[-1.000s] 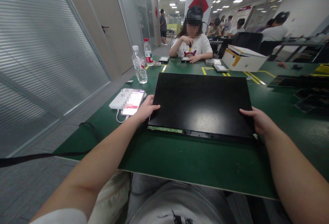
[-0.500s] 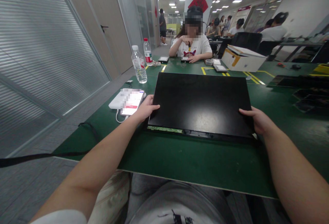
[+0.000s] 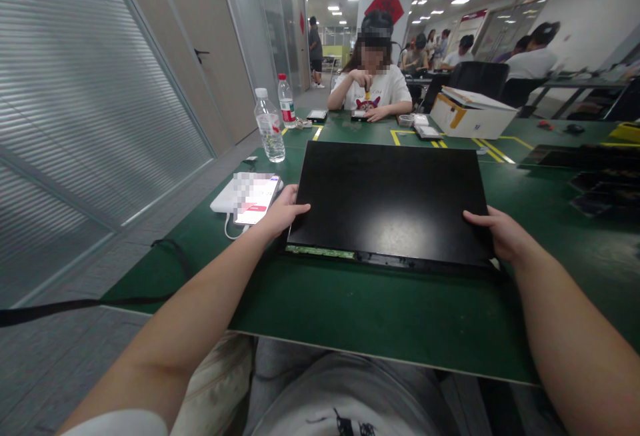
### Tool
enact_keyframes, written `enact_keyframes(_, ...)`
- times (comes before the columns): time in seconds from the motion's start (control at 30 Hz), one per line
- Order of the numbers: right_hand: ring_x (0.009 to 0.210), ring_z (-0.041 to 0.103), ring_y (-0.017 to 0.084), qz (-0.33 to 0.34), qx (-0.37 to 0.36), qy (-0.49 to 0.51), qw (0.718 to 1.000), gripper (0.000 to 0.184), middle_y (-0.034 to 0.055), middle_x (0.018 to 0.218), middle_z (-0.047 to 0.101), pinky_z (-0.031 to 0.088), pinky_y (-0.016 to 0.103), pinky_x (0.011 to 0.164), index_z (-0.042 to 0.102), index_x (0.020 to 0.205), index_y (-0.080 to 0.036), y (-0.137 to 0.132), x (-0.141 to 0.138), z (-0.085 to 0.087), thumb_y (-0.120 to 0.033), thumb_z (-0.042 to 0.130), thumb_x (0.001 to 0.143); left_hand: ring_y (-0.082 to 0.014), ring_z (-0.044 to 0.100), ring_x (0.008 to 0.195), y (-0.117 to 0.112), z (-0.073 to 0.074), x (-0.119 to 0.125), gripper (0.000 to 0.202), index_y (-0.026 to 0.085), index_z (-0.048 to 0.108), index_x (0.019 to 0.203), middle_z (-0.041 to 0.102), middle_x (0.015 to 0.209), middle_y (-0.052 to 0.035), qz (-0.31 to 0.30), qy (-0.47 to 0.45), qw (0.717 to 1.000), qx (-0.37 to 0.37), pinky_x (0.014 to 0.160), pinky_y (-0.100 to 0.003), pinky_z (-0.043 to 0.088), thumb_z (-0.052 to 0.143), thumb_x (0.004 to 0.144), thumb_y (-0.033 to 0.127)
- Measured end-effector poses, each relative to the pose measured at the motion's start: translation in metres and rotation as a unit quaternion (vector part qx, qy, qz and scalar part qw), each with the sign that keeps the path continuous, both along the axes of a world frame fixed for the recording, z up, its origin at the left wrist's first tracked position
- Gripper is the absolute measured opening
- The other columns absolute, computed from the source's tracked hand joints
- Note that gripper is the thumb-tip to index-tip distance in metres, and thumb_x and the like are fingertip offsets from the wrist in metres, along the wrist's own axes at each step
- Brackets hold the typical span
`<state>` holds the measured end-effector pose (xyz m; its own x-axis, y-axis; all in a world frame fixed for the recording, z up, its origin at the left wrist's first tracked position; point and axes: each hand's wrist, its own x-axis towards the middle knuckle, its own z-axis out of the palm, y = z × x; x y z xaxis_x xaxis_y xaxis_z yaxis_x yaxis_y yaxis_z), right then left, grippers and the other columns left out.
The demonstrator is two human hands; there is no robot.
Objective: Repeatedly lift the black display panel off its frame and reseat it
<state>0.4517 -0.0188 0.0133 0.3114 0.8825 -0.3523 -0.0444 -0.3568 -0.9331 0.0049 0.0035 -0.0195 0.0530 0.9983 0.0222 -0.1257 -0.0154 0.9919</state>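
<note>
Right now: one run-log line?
left hand: holds display panel, left edge | right hand: holds right edge | green circuit board: exposed, near edge's left part

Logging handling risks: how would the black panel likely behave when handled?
The black panel is probably stiff: its edges run straight. It may be fragile, with a green circuit strip exposed along its near edge. Its smooth face could be slippery.

L hand (image 3: 284, 213) & R hand (image 3: 504, 233) grip w/ thumbs (image 3: 301, 209) inward, arms (image 3: 200, 303) fwd.

Close head view, forward-down over the table (image 3: 380, 316)
</note>
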Motion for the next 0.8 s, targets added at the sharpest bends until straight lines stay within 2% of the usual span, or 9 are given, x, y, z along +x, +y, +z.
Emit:
enact_keyframes(0.33,0.059,0.069,0.022,0.011,0.006,-0.004,1.000,0.028,0.0065,0.080,0.077,0.056,0.031,0.050,0.067,0.097,-0.024,0.002,0.004,-0.004,-0.012,0.074,0.072,-0.0331,0.071,0.123,0.001,-0.001,0.000,0.050,0.023,0.055,0.109,0.078,0.114,-0.0056,-0.002,0.014,1.000,0.006,0.115,-0.054,0.048,0.079,0.067,0.009)
enact_keyframes(0.8,0.062,0.068,0.021,-0.001,0.026,-0.038,0.999,0.036,0.0041,0.079,0.076,0.055,0.031,0.054,0.069,0.096,-0.024,0.008,0.012,-0.015,-0.019,0.085,0.065,-0.0329,0.072,0.123,0.001,0.000,0.000,0.049,0.022,0.054,0.111,0.079,0.115,-0.0057,0.002,0.019,1.000,-0.002,0.114,-0.055,0.050,0.076,0.070,0.008)
